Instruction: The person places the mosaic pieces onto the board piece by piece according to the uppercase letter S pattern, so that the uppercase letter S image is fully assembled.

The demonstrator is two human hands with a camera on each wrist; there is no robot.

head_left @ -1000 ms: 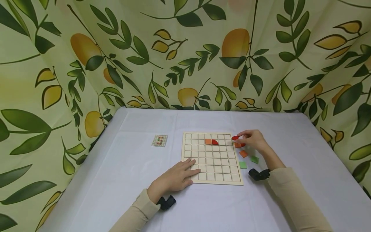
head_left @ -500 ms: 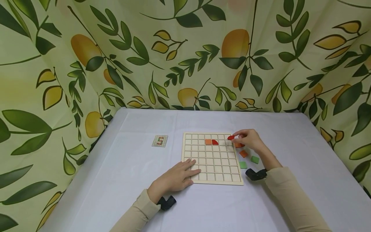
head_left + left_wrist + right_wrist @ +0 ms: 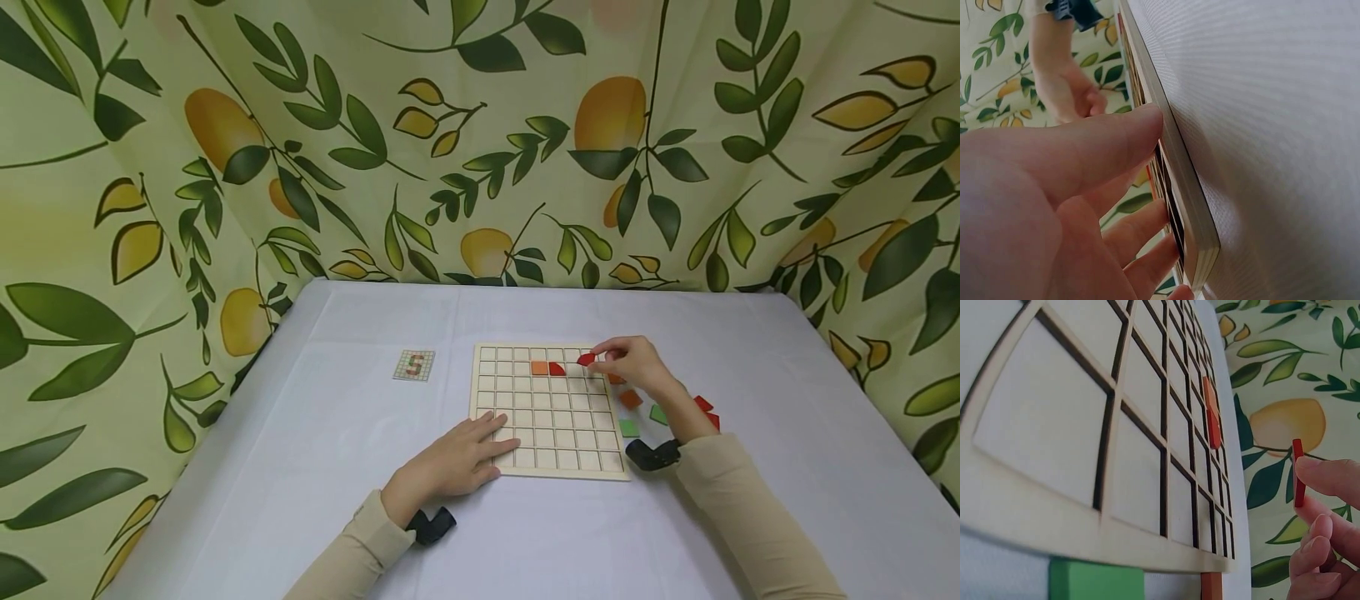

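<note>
A wooden grid board [image 3: 551, 437] lies on the white table. An orange square tile [image 3: 538, 367] and a red quarter-round tile [image 3: 557, 368] sit side by side in its second row. My right hand [image 3: 628, 360] hovers over the board's top right corner and pinches a red tile [image 3: 586, 359] [image 3: 1298, 473] between thumb and fingers. My left hand [image 3: 459, 457] rests flat on the board's lower left corner [image 3: 1200, 247], fingers spread across the cells.
Loose tiles lie right of the board: orange tiles [image 3: 630, 398], green tiles [image 3: 628, 428] [image 3: 659, 414] and red pieces [image 3: 705, 408]. A small pattern card [image 3: 413, 365] lies left of the board. Leaf-print cloth walls [image 3: 480, 142] enclose the table on three sides.
My right hand has moved left from the loose tiles to over the board's top right corner, carrying the red tile. Two red pieces near its wrist have come into view. The left hand stayed put.
</note>
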